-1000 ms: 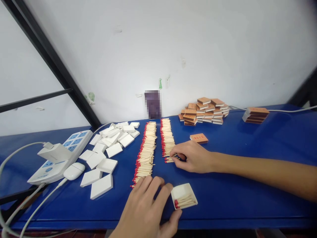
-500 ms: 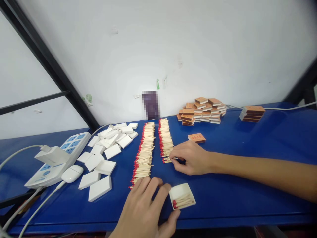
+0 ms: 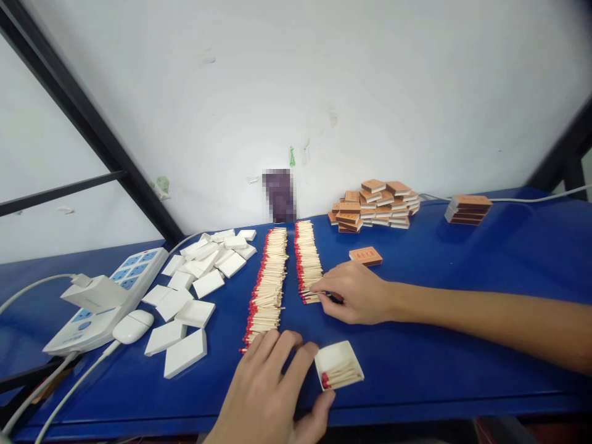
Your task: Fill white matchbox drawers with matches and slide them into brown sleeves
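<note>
My left hand [image 3: 272,388] rests at the near side of the table, its index finger and thumb at the left corners of a small white matchbox tray [image 3: 333,354]. A few red-headed matchsticks [image 3: 345,374] lie along the tray's front part. My right hand [image 3: 354,293] is closed in a pinch at the near end of the right row of matchsticks [image 3: 308,250]; its fingertips are on matchsticks there. A longer row of matchsticks [image 3: 271,277] runs parallel on the left, its near end by my left fingers. Just beyond my right hand lies one orange matchbox [image 3: 366,256].
Many white matchbox trays [image 3: 185,354] lie scattered on the blue table [image 3: 439,370] at left. Beside them are a power strip [image 3: 139,265] with a charger [image 3: 95,295], and a white earphone case [image 3: 132,327] on a cable. Orange matchboxes [image 3: 377,203] are heaped by the wall; a small stack [image 3: 468,209] stands farther right.
My right fingertips have shifted slightly left, farther over the matchsticks at the row's near end. My left hand and the tray keep their places; the whole view has moved slightly.
</note>
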Available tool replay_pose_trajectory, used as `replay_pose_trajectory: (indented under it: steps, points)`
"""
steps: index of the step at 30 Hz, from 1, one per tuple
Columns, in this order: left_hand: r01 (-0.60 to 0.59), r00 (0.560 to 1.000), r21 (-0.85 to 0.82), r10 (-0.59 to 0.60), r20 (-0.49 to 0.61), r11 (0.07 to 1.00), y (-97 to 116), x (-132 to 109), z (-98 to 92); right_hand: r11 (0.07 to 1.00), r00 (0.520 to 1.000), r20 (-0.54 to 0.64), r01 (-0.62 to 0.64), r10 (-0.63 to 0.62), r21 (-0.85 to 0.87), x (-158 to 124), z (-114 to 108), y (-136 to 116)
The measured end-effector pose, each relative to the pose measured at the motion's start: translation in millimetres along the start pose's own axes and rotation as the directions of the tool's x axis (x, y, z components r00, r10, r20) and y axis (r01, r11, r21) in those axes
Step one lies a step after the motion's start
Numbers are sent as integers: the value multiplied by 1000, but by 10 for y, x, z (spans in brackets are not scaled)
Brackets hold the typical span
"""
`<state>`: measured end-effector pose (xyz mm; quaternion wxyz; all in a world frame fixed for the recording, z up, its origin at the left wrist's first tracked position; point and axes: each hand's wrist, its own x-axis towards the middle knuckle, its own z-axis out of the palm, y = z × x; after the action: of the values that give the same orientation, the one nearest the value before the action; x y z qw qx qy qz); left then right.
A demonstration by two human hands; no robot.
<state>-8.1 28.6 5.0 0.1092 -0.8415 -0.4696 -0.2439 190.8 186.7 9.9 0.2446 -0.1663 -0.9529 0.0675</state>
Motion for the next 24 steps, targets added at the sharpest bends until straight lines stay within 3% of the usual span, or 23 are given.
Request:
replay_pose_trajectory:
  steps: [7, 24]
  points:
    - [-4, 1000, -2, 4, -8, 1000, -2, 3, 3, 997, 996, -40, 79, -78, 6, -28, 21, 20]
    - [-8, 1000, -3, 8, 18, 1000, -2, -7, -2, 999, 999, 42, 16, -14, -29, -5, -31, -12]
